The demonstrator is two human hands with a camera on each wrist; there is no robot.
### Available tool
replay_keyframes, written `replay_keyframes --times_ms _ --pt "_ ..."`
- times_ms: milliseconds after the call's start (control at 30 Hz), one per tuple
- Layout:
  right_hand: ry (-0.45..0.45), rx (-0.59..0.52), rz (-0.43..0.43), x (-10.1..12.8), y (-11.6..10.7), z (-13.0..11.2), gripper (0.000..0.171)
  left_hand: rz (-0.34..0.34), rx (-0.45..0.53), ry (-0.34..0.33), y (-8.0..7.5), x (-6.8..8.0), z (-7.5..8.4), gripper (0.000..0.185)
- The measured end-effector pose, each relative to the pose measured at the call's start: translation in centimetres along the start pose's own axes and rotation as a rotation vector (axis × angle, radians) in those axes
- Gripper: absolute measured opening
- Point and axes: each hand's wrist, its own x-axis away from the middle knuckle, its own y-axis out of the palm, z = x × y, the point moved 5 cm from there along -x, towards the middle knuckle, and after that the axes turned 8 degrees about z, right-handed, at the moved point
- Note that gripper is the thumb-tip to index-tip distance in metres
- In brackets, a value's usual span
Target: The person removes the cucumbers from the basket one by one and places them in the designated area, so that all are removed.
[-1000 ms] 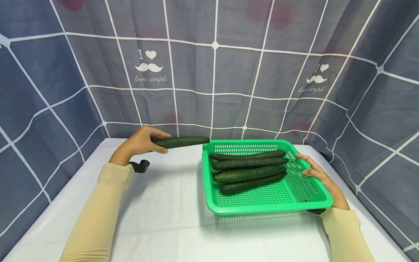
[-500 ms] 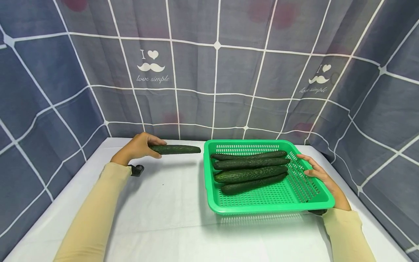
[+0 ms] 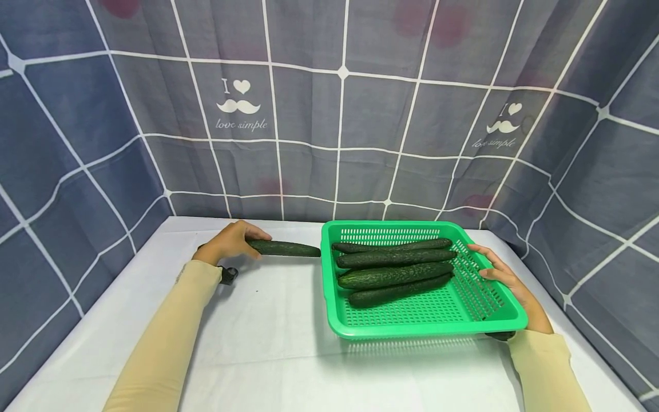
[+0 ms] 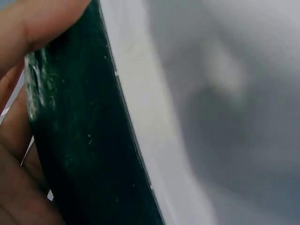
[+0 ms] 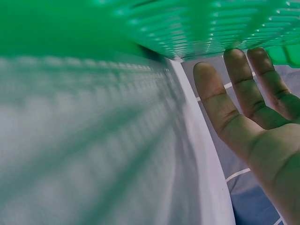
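Observation:
My left hand (image 3: 231, 241) grips a dark green cucumber (image 3: 288, 249) by its left end, low over the white table. The cucumber lies nearly level, its free end right at the left rim of a green plastic basket (image 3: 412, 331). Close up in the left wrist view, thumb and fingers wrap the cucumber (image 4: 89, 126). Several more cucumbers (image 3: 393, 276) lie side by side in the basket. At the basket's right side, my right hand (image 3: 509, 280) holds the rim. In the right wrist view, fingers (image 5: 239, 79) touch the outside of the slotted basket wall, with a gap beneath the basket.
A white cloth covers the table (image 3: 268, 343). Behind and on both sides hangs a grey-blue checked curtain (image 3: 304, 171) with white lines. Black straps show at both wrists. The basket casts a shadow on the cloth in front of it.
My left hand has lowered the cucumber toward the table, moving left and then back right to the basket's rim. The right hand and the basket have stayed in place.

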Motion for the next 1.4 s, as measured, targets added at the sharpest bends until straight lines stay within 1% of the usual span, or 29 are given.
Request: replay_keyframes --times_ms 267,400,600,733,867,1033,1267,1400 --pt "-0.008 0.007 0.001 0.0 -0.1 0.0 0.074 -0.004 -0.014 -0.023 0.6 -0.1 -0.2 0.053" --pt "-0.006 0.007 0.002 0.1 -0.1 0.0 0.074 -0.011 -0.016 -0.017 0.8 0.0 -0.2 0.052" --pt "-0.002 0.015 0.011 0.2 -0.1 0.1 0.073 -0.021 -0.006 -0.012 1.2 0.1 -0.6 0.052" --pt "-0.006 0.0 -0.007 0.1 0.0 0.1 0.074 -0.025 -0.01 0.003 1.5 0.2 -0.8 0.053" --pt "-0.018 0.013 -0.011 0.1 0.0 0.0 0.075 -0.024 -0.011 0.01 1.7 0.3 -0.9 0.053" --pt "-0.034 0.048 -0.005 0.0 0.0 -0.1 0.076 -0.031 -0.009 0.0 1.9 0.3 -1.0 0.052" --pt "-0.023 0.013 -0.02 -0.1 0.0 0.0 0.076 -0.04 -0.032 0.013 1.7 0.1 -1.0 0.06" --pt "-0.024 0.032 -0.011 -0.2 -0.1 0.0 0.075 -0.029 -0.022 0.011 1.5 0.1 -0.9 0.064"
